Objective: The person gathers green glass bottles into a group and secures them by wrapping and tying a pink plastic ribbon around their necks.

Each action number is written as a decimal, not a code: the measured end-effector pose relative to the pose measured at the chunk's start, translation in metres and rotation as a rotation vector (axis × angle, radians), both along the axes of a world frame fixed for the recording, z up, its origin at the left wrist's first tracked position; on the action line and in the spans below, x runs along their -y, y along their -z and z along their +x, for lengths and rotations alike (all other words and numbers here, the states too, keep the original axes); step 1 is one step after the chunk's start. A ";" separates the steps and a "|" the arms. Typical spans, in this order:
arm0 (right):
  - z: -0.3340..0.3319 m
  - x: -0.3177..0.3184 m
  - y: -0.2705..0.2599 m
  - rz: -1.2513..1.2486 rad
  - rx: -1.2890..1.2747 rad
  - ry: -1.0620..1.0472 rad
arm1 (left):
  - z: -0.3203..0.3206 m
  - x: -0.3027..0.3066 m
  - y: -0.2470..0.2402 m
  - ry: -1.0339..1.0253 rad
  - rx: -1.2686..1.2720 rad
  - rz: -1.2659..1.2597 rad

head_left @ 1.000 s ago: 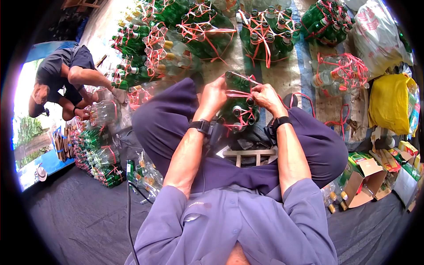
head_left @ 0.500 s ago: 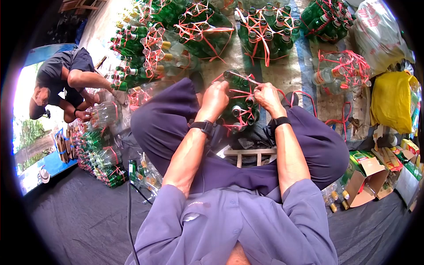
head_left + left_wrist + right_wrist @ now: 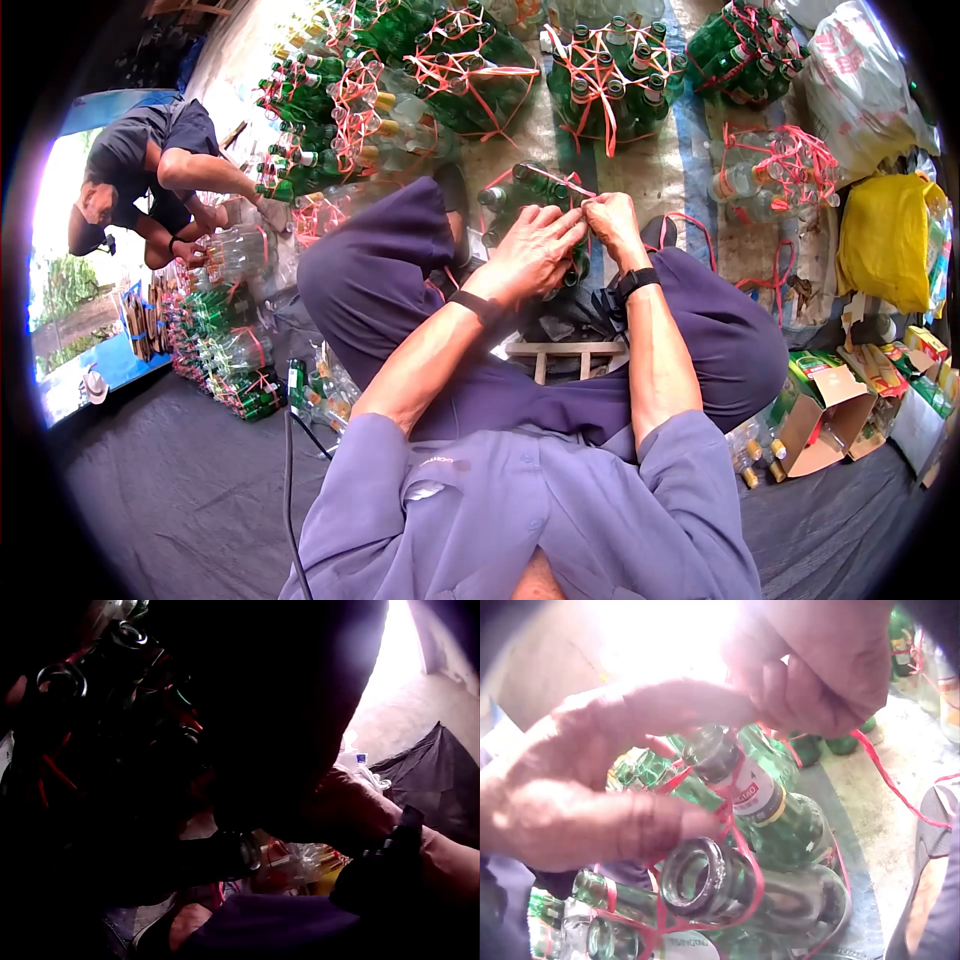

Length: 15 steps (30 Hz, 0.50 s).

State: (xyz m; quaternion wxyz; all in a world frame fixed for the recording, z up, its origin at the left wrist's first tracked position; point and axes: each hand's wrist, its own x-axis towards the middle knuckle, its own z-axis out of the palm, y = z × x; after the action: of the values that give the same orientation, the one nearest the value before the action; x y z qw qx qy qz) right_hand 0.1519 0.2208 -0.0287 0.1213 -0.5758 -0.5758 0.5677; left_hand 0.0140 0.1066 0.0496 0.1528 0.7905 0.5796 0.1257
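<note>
L hand point(image 3: 535, 252), fingers fairly straight, meets R hand point(image 3: 612, 225), which pinches red twine point(image 3: 866, 746) just above the btl bundle point(image 3: 787, 892) directly below both; IMO pull evenly, w/ twine snug round necks point(image 3: 726, 881).

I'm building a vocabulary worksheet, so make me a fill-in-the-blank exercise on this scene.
1. The ____ hand pinches pink twine, beside the outspread left hand.
2. The bottles under the left hand are mostly coloured ____.
3. Below the white bag sits a second bag, coloured ____.
4. Around each wrist is a band coloured ____.

Missing words: right; green; yellow; black.
</note>
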 end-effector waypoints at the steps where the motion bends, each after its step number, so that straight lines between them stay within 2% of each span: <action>1: 0.000 0.000 -0.005 -0.008 -0.020 -0.006 | 0.000 0.000 0.002 0.000 0.001 0.002; 6: -0.001 0.001 0.013 -0.085 -0.041 0.010 | -0.002 0.005 0.010 -0.044 -0.142 -0.028; 11: -0.001 -0.001 0.004 -0.143 -0.107 0.015 | -0.004 0.004 0.010 -0.103 -0.098 -0.086; 13: -0.002 -0.002 0.002 -0.379 -0.281 0.336 | -0.006 0.002 0.006 -0.099 -0.092 -0.136; 15: 0.000 -0.008 -0.003 -0.451 -0.295 0.405 | -0.009 0.000 0.005 -0.106 -0.063 -0.164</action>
State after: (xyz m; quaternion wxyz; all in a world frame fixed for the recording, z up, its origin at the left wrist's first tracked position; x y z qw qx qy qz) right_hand 0.1523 0.2285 -0.0259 0.1830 -0.6023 -0.2859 0.7225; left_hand 0.0055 0.1063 0.0443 0.1918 0.7471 0.6336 0.0609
